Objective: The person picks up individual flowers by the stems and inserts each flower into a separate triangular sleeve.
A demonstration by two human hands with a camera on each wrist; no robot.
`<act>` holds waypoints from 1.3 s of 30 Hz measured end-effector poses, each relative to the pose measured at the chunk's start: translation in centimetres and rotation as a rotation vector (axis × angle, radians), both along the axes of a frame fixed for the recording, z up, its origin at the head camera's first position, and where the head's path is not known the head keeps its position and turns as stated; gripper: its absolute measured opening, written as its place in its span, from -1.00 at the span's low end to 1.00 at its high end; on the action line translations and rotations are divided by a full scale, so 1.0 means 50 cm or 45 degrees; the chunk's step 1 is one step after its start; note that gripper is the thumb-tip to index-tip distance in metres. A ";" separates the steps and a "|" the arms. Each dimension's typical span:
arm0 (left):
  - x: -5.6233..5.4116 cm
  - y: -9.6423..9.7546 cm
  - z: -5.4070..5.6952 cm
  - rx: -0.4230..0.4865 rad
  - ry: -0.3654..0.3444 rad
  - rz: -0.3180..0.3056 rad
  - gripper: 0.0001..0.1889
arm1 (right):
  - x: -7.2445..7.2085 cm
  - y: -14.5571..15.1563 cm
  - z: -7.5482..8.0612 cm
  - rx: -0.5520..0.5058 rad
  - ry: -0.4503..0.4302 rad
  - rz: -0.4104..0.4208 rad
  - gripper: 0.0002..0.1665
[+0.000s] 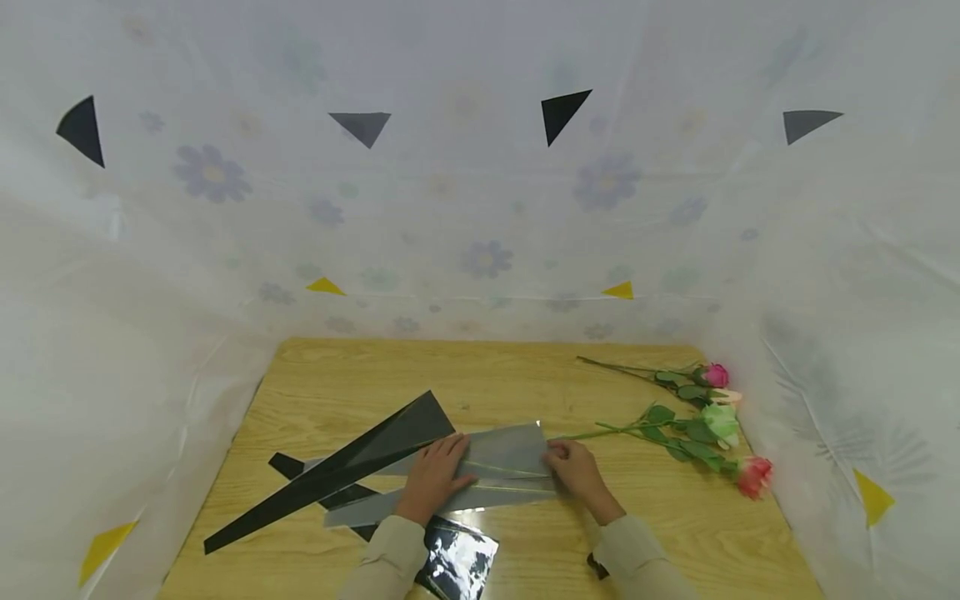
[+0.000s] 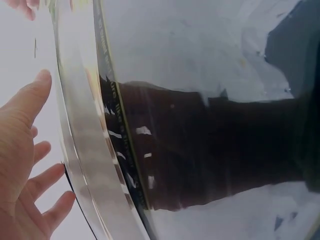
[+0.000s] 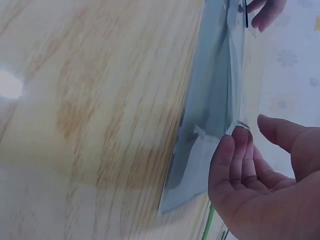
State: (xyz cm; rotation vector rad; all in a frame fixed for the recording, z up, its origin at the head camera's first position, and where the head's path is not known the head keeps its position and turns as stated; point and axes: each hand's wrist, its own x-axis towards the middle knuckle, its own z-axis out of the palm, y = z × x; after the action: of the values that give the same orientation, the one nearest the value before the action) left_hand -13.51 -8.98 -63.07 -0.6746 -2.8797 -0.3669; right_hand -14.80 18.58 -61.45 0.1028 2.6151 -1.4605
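Grey sheet (image 1: 506, 446) lay on table (image 1: 675, 533), L hand (image 1: 437, 477) resting flat on it, fingers loose; R hand (image 1: 577, 467) pinched its R edge. Prob. v. light, bendy, slippery, easily creased; edges seemed best hold, w/ gentle grip.

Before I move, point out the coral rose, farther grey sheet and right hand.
Coral rose (image 1: 754, 477): head view, bloom.
Farther grey sheet (image 1: 508, 446): head view, bare middle.
Right hand (image 1: 577, 468): head view, back.

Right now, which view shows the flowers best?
The head view, since only there the flowers show blooms and leaves. The right wrist view catches only bits of stem near the right hand; the left wrist view shows no blooms.
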 end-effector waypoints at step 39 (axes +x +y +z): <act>-0.007 0.034 0.031 0.080 0.062 -0.091 0.19 | 0.064 -0.018 0.244 -0.014 0.143 0.418 -0.90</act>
State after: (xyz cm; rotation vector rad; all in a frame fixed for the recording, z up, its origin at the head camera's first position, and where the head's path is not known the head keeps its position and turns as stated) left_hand -13.84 -7.27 -61.50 -0.7659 -2.7915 -0.4429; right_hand -11.59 17.69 -49.23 -0.4009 2.5514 -1.3984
